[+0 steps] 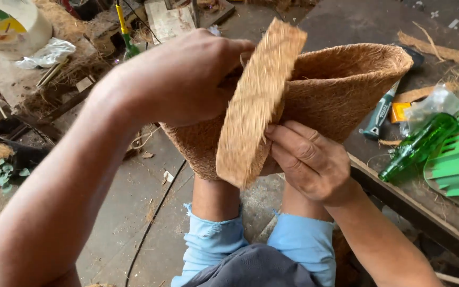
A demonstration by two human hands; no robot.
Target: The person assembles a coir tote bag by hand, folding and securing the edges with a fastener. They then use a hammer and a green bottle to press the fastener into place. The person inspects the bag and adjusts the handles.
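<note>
Coir pot [341, 85] | left hand [181, 79] grip holds rim, fingertips hidden | right hand [309, 159] pinches coir disc [256, 101]

white tub [19, 26] top left, green-labelled

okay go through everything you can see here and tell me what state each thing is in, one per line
Coir pot: on its side, mouth open, held by both hands.
Coir strip: held against the pot's outside.
Left hand: gripping the pot.
Right hand: pinching the strip's lower end.
Green glass bottle: lying down on the bench.
Utility knife: lying on the bench.
</note>
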